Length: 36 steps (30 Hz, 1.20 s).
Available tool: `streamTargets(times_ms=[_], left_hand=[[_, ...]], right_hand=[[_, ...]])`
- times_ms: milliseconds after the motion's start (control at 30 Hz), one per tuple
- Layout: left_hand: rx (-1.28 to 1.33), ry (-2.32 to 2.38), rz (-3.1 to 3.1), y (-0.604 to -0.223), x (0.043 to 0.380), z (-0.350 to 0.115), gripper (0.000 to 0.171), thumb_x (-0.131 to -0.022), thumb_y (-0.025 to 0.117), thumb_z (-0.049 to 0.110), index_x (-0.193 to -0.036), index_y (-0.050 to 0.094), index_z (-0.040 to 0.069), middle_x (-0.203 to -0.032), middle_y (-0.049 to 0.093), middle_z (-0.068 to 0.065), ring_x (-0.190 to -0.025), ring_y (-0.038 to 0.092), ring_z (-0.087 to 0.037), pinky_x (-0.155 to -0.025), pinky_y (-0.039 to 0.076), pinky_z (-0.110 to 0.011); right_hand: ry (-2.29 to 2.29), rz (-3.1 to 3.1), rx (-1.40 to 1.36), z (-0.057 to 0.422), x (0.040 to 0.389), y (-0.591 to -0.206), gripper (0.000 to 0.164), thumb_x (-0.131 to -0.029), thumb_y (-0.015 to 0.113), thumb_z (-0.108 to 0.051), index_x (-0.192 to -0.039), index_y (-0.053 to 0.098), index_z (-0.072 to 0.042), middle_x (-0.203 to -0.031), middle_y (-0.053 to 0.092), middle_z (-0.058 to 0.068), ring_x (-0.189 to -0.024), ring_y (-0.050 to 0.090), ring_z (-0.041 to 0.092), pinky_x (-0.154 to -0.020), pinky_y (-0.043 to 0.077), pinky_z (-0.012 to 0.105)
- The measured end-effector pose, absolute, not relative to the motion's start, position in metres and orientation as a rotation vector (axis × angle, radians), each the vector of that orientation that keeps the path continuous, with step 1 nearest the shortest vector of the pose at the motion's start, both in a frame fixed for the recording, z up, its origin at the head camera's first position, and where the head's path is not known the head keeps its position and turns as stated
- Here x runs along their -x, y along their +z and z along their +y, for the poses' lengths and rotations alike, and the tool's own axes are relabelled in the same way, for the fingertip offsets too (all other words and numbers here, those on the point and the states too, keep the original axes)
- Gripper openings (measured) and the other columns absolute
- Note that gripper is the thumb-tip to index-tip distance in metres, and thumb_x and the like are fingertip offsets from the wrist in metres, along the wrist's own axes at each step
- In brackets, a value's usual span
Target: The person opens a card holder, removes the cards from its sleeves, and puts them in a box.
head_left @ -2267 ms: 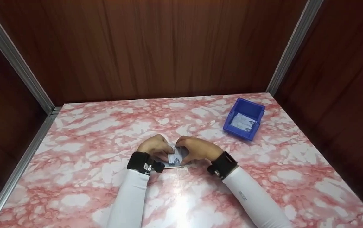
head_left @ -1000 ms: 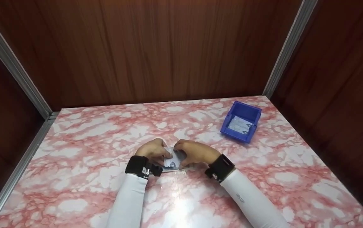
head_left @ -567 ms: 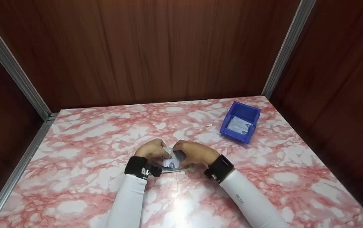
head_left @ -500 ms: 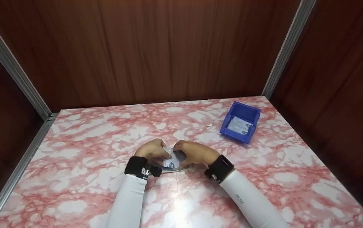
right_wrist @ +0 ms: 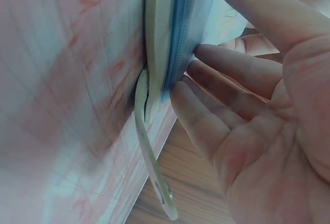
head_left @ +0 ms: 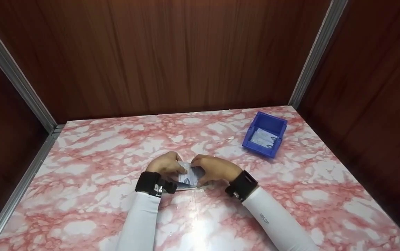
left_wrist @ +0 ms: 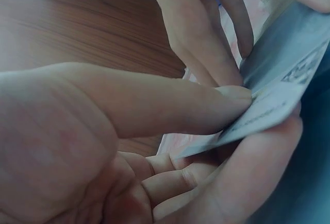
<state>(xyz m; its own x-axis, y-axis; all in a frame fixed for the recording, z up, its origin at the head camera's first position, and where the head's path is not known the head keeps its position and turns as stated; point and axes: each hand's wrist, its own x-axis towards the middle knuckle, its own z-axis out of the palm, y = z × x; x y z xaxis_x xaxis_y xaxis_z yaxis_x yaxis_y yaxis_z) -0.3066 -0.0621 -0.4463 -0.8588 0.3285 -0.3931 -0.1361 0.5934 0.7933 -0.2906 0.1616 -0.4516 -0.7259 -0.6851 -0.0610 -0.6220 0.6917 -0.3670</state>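
Note:
My left hand (head_left: 165, 163) pinches a white printed card (left_wrist: 268, 105) between thumb and forefinger, its dark emblem facing up in the head view. The card is tilted over a bluish plastic bag (right_wrist: 180, 33) with a ribbed edge, which lies on a thick pale pad (right_wrist: 157, 38). My right hand (head_left: 217, 167) holds the bag from the right, thumb at the near side and forefinger at the far side; its other fingertips touch the bag's edge in the right wrist view. Part of the card and bag is hidden by the hands.
A blue plastic bin (head_left: 266, 134) with several similar printed cards (head_left: 263, 138) stands at the back right of the red-and-white marbled table (head_left: 116, 139). A pale strap-like strip (right_wrist: 152, 157) sticks out beside the pad. Dark wood panels (head_left: 172, 55) enclose the table's back and sides.
The left hand has shifted slightly left with the card, baring more grey bag beside the right fingers. The right hand stays put. Earlier, the whole head view shifted slightly; the bin has stayed on the table.

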Motion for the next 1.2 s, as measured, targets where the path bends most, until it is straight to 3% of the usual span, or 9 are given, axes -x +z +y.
streamTargets(times_ms=[567, 767, 867, 1000, 1200], left_hand=[[-0.128, 1.183, 2.404, -0.427, 0.308, -0.077, 0.038, -0.092, 0.079, 0.010, -0.122, 0.057, 0.003, -0.091, 0.068, -0.008, -0.061, 0.066, -0.015, -0.053, 0.053, -0.022], [-0.070, 1.274, 2.312, -0.416, 0.306, -0.084, 0.044, -0.096, 0.074, 0.007, -0.131, 0.048, 0.005, -0.093, 0.064, -0.010, -0.049, 0.058, -0.013, -0.045, 0.040, -0.021], [-0.074, 1.267, 2.348, -0.411, 0.304, -0.084, 0.046, -0.095, 0.075, 0.009, -0.133, 0.048, 0.006, -0.094, 0.064, -0.009, -0.053, 0.062, -0.014, -0.051, 0.048, -0.024], [-0.126, 1.261, 2.437, -0.408, 0.302, -0.083, 0.046, -0.093, 0.077, 0.009, -0.131, 0.052, 0.002, -0.098, 0.063, -0.008, -0.064, 0.070, -0.016, -0.070, 0.063, -0.032], [-0.142, 1.353, 2.428, -0.404, 0.299, -0.081, 0.040, -0.092, 0.076, 0.003, -0.125, 0.053, 0.002, -0.100, 0.063, -0.008, -0.074, 0.071, -0.018, -0.072, 0.068, -0.034]], right_hand=[[-0.435, 2.709, 1.079, 0.162, 0.290, -0.449, 0.059, -0.081, 0.096, -0.024, -0.131, 0.075, -0.002, -0.141, 0.068, 0.015, -0.125, 0.070, 0.029, -0.114, 0.058, 0.041], [-0.435, 2.707, 1.047, 0.162, 0.290, -0.449, 0.061, -0.082, 0.096, -0.026, -0.134, 0.074, -0.002, -0.144, 0.066, 0.014, -0.127, 0.069, 0.029, -0.114, 0.058, 0.041], [-0.454, 2.701, 1.032, 0.163, 0.290, -0.450, 0.062, -0.082, 0.095, -0.026, -0.135, 0.073, -0.002, -0.145, 0.066, 0.014, -0.128, 0.069, 0.029, -0.114, 0.058, 0.041], [-0.462, 2.697, 1.054, 0.164, 0.290, -0.449, 0.062, -0.082, 0.095, -0.025, -0.135, 0.073, 0.000, -0.144, 0.066, 0.015, -0.129, 0.069, 0.030, -0.116, 0.057, 0.041], [-0.441, 2.701, 1.098, 0.165, 0.290, -0.448, 0.062, -0.082, 0.095, -0.025, -0.133, 0.073, 0.001, -0.142, 0.067, 0.017, -0.128, 0.069, 0.030, -0.115, 0.057, 0.041]])
